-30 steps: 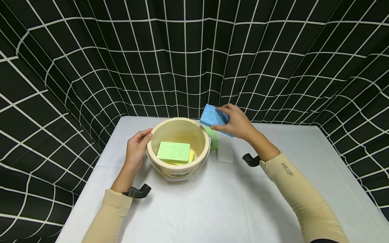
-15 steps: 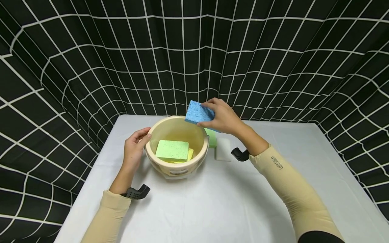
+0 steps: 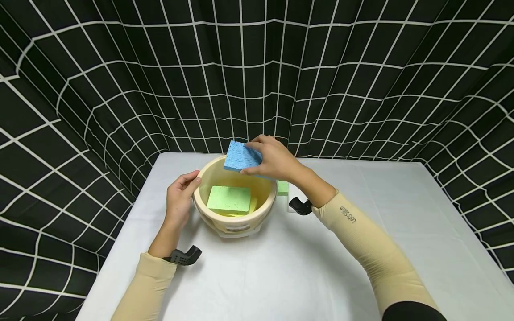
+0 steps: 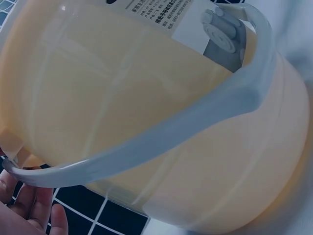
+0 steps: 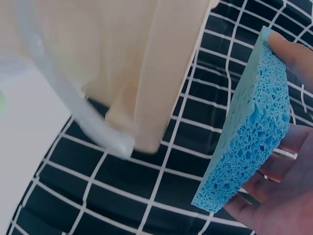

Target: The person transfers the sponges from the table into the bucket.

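Fingers [image 5: 299,139] grip blue sponge [image 5: 249,132] (right) and bucket rim [image 3: 230,220] (left); only head view reveals yellow sponge [image 3: 253,206].

And here's the blue sponge [image 5: 249,132], matt all over, its cut edge rough and riddled with open pores! The cream bucket [image 4: 107,88] answers in smooth plastic with a soft sheen, its pale handle [image 4: 146,152] plastic too, and glossier. A smooth printed label [image 4: 187,35] sits flat on the wall. Inside, the green sponge [image 3: 229,199] shows a matt, finely pitted face. Below, dull white cloth [image 3: 257,285], lightly creased; behind, matt curtain fabric [image 3: 192,80] in folds; beige sleeves [image 3: 361,240], stretchy-looking knit, wrinkling softly.
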Demonstrator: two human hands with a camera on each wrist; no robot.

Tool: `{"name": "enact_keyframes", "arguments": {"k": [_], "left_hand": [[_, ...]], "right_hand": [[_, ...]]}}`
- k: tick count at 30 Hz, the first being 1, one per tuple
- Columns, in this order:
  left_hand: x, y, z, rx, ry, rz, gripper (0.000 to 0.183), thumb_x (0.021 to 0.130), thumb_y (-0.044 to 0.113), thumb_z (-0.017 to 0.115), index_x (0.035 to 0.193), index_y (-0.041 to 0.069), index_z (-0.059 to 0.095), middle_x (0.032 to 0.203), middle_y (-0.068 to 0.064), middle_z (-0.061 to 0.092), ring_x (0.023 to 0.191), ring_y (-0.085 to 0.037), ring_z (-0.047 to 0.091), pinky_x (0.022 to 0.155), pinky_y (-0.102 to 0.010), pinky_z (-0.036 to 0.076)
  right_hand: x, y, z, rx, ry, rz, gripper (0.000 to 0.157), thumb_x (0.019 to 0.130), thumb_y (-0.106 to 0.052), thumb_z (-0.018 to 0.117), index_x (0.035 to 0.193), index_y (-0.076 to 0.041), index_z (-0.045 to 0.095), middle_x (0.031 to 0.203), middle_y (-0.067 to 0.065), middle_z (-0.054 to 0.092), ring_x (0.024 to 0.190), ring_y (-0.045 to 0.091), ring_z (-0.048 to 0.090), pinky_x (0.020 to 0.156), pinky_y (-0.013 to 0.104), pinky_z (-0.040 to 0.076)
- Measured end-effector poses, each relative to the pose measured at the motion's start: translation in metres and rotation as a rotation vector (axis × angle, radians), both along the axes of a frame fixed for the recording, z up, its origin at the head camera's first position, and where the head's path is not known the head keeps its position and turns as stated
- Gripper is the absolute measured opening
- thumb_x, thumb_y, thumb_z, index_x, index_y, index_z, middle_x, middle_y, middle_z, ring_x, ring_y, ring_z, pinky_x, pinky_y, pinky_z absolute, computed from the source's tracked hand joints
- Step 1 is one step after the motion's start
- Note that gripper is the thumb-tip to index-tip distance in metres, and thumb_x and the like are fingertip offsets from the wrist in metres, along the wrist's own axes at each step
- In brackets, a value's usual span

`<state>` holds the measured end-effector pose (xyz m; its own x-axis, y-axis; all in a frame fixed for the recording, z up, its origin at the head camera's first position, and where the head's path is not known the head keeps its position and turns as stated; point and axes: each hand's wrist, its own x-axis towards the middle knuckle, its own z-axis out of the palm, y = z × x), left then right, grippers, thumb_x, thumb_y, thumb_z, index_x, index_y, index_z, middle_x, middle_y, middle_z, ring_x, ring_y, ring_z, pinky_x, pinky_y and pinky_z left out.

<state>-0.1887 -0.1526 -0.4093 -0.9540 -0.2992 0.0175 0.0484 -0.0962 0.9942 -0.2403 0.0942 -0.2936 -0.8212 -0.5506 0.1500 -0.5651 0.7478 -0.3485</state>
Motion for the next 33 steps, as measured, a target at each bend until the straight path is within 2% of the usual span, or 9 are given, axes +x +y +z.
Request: {"name": "enact_keyframes", "arguments": {"k": [4, 10, 16, 21, 29, 33], "left_hand": [[0.0, 0.0, 0.0, 0.007, -0.001, 0.001, 0.033, 0.094, 0.004, 0.06, 0.125, -0.007, 0.058, 0.113, -0.002, 0.063, 0.096, -0.003, 0.062, 0.087, -0.012, 0.056], [-0.001, 0.001, -0.002, 0.016, 0.012, 0.017, 0.032, 0.092, 0.003, 0.062, 0.122, -0.007, 0.06, 0.105, 0.004, 0.065, 0.094, -0.004, 0.063, 0.086, -0.013, 0.056], [-0.002, 0.002, -0.004, 0.012, 0.034, 0.032, 0.031, 0.092, 0.002, 0.062, 0.121, -0.008, 0.06, 0.099, 0.01, 0.065, 0.093, -0.003, 0.063, 0.083, -0.013, 0.057], [-0.002, 0.003, -0.004, 0.015, 0.03, 0.032, 0.031, 0.092, 0.003, 0.062, 0.121, -0.008, 0.06, 0.099, 0.009, 0.065, 0.092, -0.004, 0.062, 0.081, -0.013, 0.057], [0.0, 0.003, -0.004, -0.001, 0.037, 0.041, 0.03, 0.092, 0.003, 0.061, 0.12, -0.007, 0.061, 0.097, 0.01, 0.065, 0.091, -0.003, 0.063, 0.082, -0.012, 0.057], [0.001, 0.003, -0.004, -0.014, 0.044, 0.043, 0.03, 0.092, 0.004, 0.062, 0.12, -0.007, 0.061, 0.095, 0.012, 0.065, 0.09, -0.003, 0.063, 0.083, -0.015, 0.058]], "right_hand": [[0.002, -0.009, -0.003, 0.022, 0.005, 0.025, 0.074, 0.077, -0.047, 0.079, 0.136, -0.01, 0.057, 0.131, 0.01, 0.057, 0.121, 0.027, 0.05, 0.106, 0.043, 0.044], [0.004, -0.019, -0.009, 0.039, 0.003, 0.061, 0.072, 0.077, -0.047, 0.079, 0.135, -0.011, 0.058, 0.131, 0.01, 0.058, 0.121, 0.027, 0.052, 0.107, 0.044, 0.045], [0.007, -0.027, -0.016, 0.069, -0.006, 0.09, 0.073, 0.076, -0.049, 0.079, 0.135, -0.012, 0.057, 0.13, 0.01, 0.058, 0.118, 0.027, 0.052, 0.105, 0.043, 0.046], [0.009, -0.033, -0.023, 0.108, -0.017, 0.103, 0.074, 0.076, -0.05, 0.079, 0.136, -0.013, 0.056, 0.132, 0.011, 0.057, 0.117, 0.026, 0.053, 0.101, 0.041, 0.048], [0.012, -0.041, -0.033, 0.132, -0.044, 0.12, 0.075, 0.076, -0.051, 0.078, 0.136, -0.014, 0.055, 0.141, 0.011, 0.052, 0.129, 0.028, 0.049, 0.113, 0.045, 0.041], [0.012, -0.044, -0.039, 0.167, -0.042, 0.127, 0.074, 0.076, -0.052, 0.078, 0.136, -0.014, 0.056, 0.137, 0.01, 0.054, 0.126, 0.027, 0.051, 0.111, 0.044, 0.043]]}}
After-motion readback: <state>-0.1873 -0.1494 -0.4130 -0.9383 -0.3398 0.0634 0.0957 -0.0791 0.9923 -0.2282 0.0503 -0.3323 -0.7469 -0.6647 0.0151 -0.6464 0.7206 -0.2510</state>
